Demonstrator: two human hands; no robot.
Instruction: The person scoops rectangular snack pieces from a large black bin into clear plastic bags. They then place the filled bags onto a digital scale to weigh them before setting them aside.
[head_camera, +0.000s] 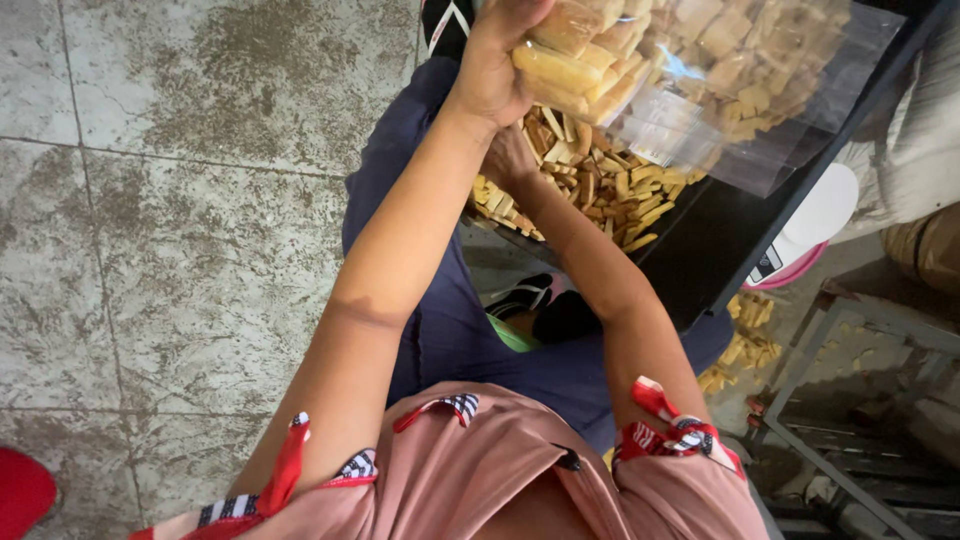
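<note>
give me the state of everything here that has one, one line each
clear plastic bag: held up, partly filled with yellow sticks
left hand: shut on the bag's edge
right hand: down in the loose sticks, grip hidden
yellow snack sticks: heaped loose in the tray
black tray: resting across the lap, one end bare
spilled sticks: scattered on the floor under the tray

bag (700, 70): clear plastic, packed with pale tan snack sticks, held up at the top of view, mouth side gripped at its left edge, loose flap hanging low right | snack sticks (600, 190): loose golden-tan heap, short flat strips lying every way, in a black tray (720, 230) below the bag
</note>
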